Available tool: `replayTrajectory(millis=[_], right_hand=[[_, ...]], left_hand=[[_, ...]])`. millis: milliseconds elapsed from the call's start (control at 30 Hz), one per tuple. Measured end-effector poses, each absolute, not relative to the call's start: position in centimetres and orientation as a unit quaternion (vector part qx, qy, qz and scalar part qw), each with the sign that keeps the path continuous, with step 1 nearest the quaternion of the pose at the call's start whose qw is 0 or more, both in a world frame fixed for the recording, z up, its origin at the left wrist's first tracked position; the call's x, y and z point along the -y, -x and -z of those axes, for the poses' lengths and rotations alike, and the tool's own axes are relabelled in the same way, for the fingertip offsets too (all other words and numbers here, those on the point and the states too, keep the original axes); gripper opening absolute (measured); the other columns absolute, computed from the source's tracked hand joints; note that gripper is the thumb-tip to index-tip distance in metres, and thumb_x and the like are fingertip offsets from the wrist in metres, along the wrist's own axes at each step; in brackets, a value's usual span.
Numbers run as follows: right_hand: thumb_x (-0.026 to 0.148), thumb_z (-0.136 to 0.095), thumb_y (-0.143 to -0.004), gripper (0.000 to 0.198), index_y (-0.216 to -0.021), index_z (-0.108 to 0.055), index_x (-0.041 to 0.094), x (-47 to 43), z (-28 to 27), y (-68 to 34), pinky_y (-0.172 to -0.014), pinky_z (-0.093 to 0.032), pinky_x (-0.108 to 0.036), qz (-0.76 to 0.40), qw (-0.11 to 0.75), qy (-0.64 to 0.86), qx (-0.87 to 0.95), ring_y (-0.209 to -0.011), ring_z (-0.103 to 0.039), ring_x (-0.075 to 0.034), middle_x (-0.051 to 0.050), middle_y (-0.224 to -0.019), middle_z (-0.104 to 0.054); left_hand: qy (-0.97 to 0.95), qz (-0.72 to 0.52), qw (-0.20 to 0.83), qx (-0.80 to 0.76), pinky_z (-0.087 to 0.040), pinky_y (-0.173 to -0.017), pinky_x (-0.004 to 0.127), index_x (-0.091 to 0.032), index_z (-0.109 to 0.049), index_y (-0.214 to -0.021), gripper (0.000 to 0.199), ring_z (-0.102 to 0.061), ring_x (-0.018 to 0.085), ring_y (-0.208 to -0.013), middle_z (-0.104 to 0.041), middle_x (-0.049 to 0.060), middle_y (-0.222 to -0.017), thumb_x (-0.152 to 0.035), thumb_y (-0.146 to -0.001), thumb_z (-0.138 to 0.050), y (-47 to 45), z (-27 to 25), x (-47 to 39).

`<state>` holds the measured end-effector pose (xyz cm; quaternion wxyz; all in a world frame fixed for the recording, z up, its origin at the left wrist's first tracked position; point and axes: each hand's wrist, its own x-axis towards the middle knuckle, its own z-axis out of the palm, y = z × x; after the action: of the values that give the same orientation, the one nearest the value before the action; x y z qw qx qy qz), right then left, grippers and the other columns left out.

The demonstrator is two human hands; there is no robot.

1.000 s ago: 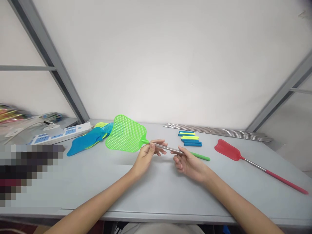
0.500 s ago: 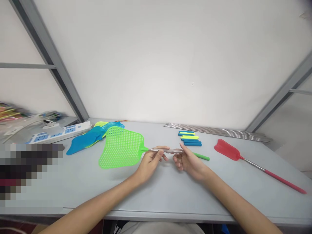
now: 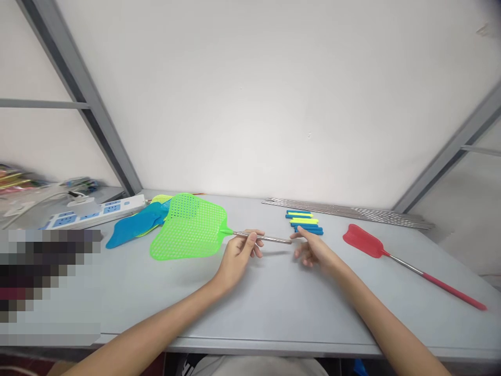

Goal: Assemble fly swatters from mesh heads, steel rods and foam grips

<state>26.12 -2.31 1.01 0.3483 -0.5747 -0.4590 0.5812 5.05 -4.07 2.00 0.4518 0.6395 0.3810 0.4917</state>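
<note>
My left hand (image 3: 239, 253) grips the thin metal rod (image 3: 274, 239) of a green fly swatter between thumb and fingers, above the table. The swatter's wide perforated green head (image 3: 191, 230) extends to the left and partly covers blue and yellow swatter heads. My right hand (image 3: 313, 249) is by the rod's free right end, its fingers apart and loosely bent, the fingertips close to the tip. Whether they touch it I cannot tell. No green handle shows now; my right hand may hide it.
Blue and yellow handle tubes (image 3: 305, 222) lie behind my right hand. A bundle of metal rods (image 3: 352, 211) runs along the wall. On the right lies a red fly swatter (image 3: 364, 241). Blue swatter heads (image 3: 135, 227) and a white power strip (image 3: 111, 209) are at the left.
My right hand has moved slightly right, away from the rod's middle, baring its end. The green handle beyond that hand has gone from view. The swatter has shifted slightly left and up.
</note>
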Motion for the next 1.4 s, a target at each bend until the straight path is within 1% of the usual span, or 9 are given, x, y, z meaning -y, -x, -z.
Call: replayTrajectory(millis=[133, 300, 400, 633, 767, 900, 1033, 1167, 1400], right_hand=[[0.061, -0.033, -0.066, 0.052, -0.094, -0.042, 0.018, 1.8, -0.8, -26.6, -0.027, -0.026, -0.017, -0.544, 0.324, 0.627, 0.454, -0.029, -0.041, -0.009, -0.002, -0.047, -0.055], [0.062, -0.034, -0.065, 0.054, -0.091, -0.042, 0.015, 1.5, -0.7, -27.4, -0.026, -0.028, -0.018, -0.502, 0.289, 0.668, 0.467, -0.028, -0.043, -0.010, -0.004, -0.045, -0.055], [0.061, -0.034, -0.066, 0.052, -0.089, -0.042, 0.015, 1.4, -0.6, -27.4, -0.026, -0.031, -0.019, -0.499, 0.281, 0.671, 0.471, -0.028, -0.044, -0.010, -0.004, -0.044, -0.054], [0.055, -0.039, -0.068, 0.042, -0.080, -0.042, 0.015, 1.5, -0.6, -26.8, -0.031, -0.039, -0.022, -0.539, 0.320, 0.625, 0.464, -0.035, -0.050, -0.012, -0.005, -0.049, -0.056], [0.053, -0.039, -0.069, 0.040, -0.082, -0.043, 0.016, 2.0, -0.5, -26.2, -0.034, -0.041, -0.023, -0.583, 0.327, 0.568, 0.480, -0.039, -0.052, -0.013, -0.006, -0.054, -0.057], [0.046, -0.038, -0.074, 0.034, -0.090, -0.044, 0.017, 2.7, -0.6, -25.2, -0.040, -0.044, -0.024, -0.626, 0.352, 0.502, 0.482, -0.052, -0.056, -0.014, -0.009, -0.072, -0.061], [0.033, -0.042, -0.075, 0.025, -0.095, -0.043, 0.018, 3.0, -0.9, -24.4, -0.042, -0.044, -0.023, -0.622, 0.384, 0.490, 0.475, -0.063, -0.057, -0.015, -0.010, -0.086, -0.060], [0.026, -0.044, -0.073, 0.021, -0.093, -0.042, 0.018, 3.1, -1.0, -24.2, -0.043, -0.043, -0.022, -0.604, 0.393, 0.496, 0.485, -0.064, -0.056, -0.014, -0.009, -0.086, -0.060], [0.029, -0.047, -0.072, 0.022, -0.090, -0.040, 0.018, 3.0, -0.7, -24.3, -0.042, -0.041, -0.020, -0.589, 0.387, 0.486, 0.517, -0.058, -0.055, -0.012, -0.007, -0.078, -0.061]], left_hand=[[-0.641, -0.491, 0.452, -0.379, -0.037, -0.057, 0.022, -0.014, -0.053, -0.091, 0.031, -0.047, 0.009, -0.060, -0.053, 0.002, -0.067, -0.034, -0.080, -0.033, -5.0, -2.1, 4.1], [-0.640, -0.492, 0.452, -0.379, -0.037, -0.057, 0.022, -0.014, -0.053, -0.093, 0.031, -0.047, 0.009, -0.059, -0.053, 0.001, -0.067, -0.034, -0.080, -0.034, -5.0, -2.2, 4.1], [-0.640, -0.492, 0.452, -0.379, -0.037, -0.057, 0.022, -0.014, -0.053, -0.093, 0.031, -0.047, 0.009, -0.058, -0.053, 0.001, -0.067, -0.034, -0.080, -0.034, -5.0, -2.2, 4.1], [-0.638, -0.492, 0.456, -0.379, -0.037, -0.057, 0.022, -0.014, -0.052, -0.096, 0.032, -0.047, 0.009, -0.057, -0.052, 0.001, -0.066, -0.035, -0.080, -0.033, -4.9, -2.1, 4.1], [-0.633, -0.496, 0.456, -0.381, -0.037, -0.056, 0.022, -0.014, -0.053, -0.094, 0.032, -0.047, 0.009, -0.057, -0.052, 0.001, -0.067, -0.035, -0.080, -0.033, -5.0, -2.0, 4.0], [-0.628, -0.504, 0.452, -0.383, -0.037, -0.055, 0.022, -0.014, -0.054, -0.090, 0.032, -0.048, 0.009, -0.056, -0.052, 0.001, -0.066, -0.035, -0.080, -0.033, -5.0, -2.0, 3.9], [-0.623, -0.508, 0.456, -0.383, -0.038, -0.055, 0.022, -0.014, -0.054, -0.089, 0.031, -0.049, 0.009, -0.056, -0.051, 0.001, -0.066, -0.035, -0.080, -0.032, -5.0, -2.0, 3.9], [-0.618, -0.504, 0.463, -0.385, -0.038, -0.055, 0.022, -0.014, -0.054, -0.089, 0.032, -0.049, 0.009, -0.056, -0.051, 0.001, -0.067, -0.036, -0.080, -0.032, -4.9, -2.0, 4.0], [-0.612, -0.503, 0.470, -0.389, -0.038, -0.055, 0.022, -0.013, -0.054, -0.088, 0.034, -0.049, 0.010, -0.057, -0.051, 0.001, -0.065, -0.038, -0.080, -0.031, -4.9, -2.3, 3.9]])
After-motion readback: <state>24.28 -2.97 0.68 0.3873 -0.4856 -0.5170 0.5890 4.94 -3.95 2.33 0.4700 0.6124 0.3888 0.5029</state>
